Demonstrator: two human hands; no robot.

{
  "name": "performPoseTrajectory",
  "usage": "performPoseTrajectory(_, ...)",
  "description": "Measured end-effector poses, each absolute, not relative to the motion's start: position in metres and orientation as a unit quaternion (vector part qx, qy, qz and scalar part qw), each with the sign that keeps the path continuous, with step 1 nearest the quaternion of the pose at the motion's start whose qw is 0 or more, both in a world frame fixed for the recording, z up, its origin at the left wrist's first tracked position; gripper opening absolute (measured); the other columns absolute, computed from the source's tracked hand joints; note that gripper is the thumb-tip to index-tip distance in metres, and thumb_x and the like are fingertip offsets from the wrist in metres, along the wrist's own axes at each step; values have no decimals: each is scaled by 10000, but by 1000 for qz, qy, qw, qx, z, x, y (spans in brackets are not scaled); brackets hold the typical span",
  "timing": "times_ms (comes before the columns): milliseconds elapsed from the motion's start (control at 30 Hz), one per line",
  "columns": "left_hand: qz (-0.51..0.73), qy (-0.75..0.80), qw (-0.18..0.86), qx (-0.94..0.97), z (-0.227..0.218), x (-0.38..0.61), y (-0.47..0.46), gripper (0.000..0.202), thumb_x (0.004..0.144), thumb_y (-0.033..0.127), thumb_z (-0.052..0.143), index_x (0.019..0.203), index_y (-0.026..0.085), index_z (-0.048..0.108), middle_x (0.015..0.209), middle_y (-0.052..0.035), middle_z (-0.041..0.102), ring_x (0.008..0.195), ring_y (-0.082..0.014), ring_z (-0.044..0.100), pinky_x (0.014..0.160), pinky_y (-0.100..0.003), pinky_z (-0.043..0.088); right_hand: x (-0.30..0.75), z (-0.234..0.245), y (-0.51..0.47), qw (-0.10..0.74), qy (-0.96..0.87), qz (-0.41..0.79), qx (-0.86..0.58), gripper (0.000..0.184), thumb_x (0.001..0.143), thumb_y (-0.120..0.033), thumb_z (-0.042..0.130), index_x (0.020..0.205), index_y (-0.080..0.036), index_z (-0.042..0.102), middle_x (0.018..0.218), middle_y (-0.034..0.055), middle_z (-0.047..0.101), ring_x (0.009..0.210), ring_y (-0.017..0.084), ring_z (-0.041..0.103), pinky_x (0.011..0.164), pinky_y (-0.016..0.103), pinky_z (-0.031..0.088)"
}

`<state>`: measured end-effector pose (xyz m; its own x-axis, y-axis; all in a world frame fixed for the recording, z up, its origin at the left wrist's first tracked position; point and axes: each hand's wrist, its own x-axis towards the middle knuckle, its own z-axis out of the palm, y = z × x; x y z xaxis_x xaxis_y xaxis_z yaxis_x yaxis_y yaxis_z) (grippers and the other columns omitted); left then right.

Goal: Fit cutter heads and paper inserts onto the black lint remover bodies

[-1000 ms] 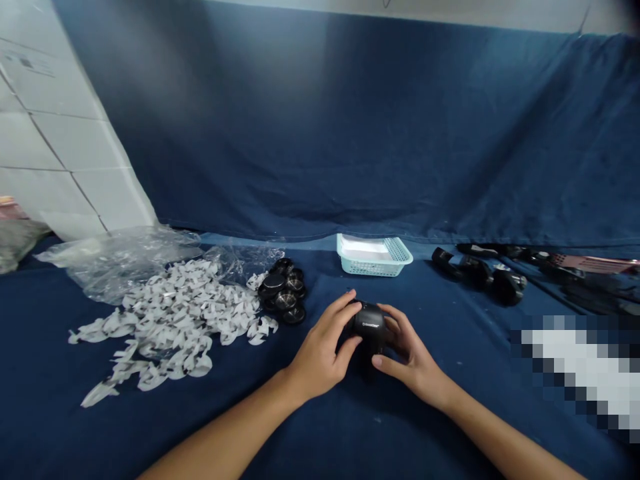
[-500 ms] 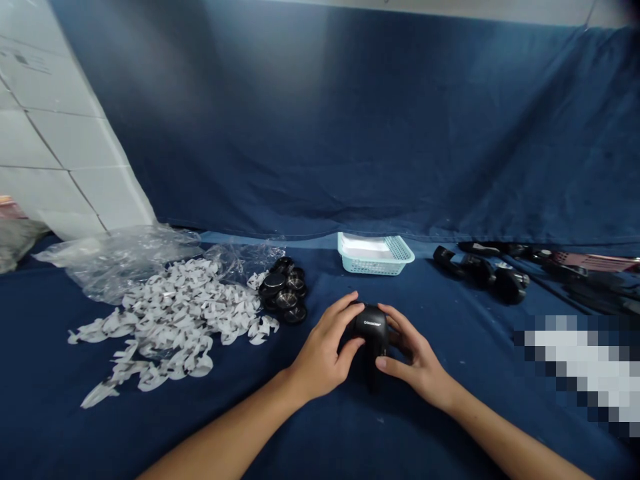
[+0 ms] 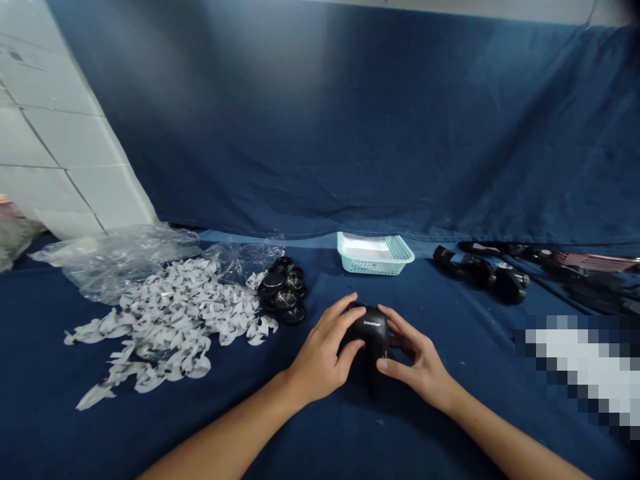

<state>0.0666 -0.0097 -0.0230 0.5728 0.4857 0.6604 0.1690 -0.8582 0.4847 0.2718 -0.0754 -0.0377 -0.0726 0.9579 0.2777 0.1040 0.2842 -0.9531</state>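
Note:
Between my two hands is a black, pistol-shaped handheld device with a line of small white lettering on its upper body. Its exact kind does not show. My left hand grips the left end of the body, fingers on top and thumb below. On the other side, my right hand is closed around the device, with the thumb pressed near the top of its handle. The handle points down toward me and is dark against the blue cloth. Left of my left hand lies a pile of round black caps, several with shiny faces.
White curled strips form a heap on the left, with clear plastic bags behind. A light-blue basket holding white sheets stands ahead. Black devices and parts lie at right. A blue curtain hangs across the back.

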Motion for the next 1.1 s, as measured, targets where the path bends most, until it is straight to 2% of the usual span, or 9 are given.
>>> performPoseTrajectory(433,427,168,130,879,-20,65,-11,506,915,120,494,1384,257,364,1487,-128,358,1342,-289,398,1066,-533,417,270,-34,-80,541,-594,411,-432,776,714,-224,806,1397,-333,454,1300,46,618,1103,294,625,996,521,465)
performPoseTrajectory(800,429,162,102,883,-20,65,-10,509,901,113,518,1377,225,377,1463,-146,379,1318,-279,422,1066,-493,421,269,-35,-79,547,-570,441,-425,769,703,-216,817,1375,-369,477,1238,15,660,1064,270,645,975,485,477)
performPoseTrajectory(1100,434,154,97,882,-22,64,-10,520,893,108,530,1380,213,382,1459,-159,386,1310,-285,436,1056,-499,431,268,-32,-80,547,-573,438,-425,776,696,-234,817,1387,-329,476,1197,38,676,1063,294,641,970,501,470)
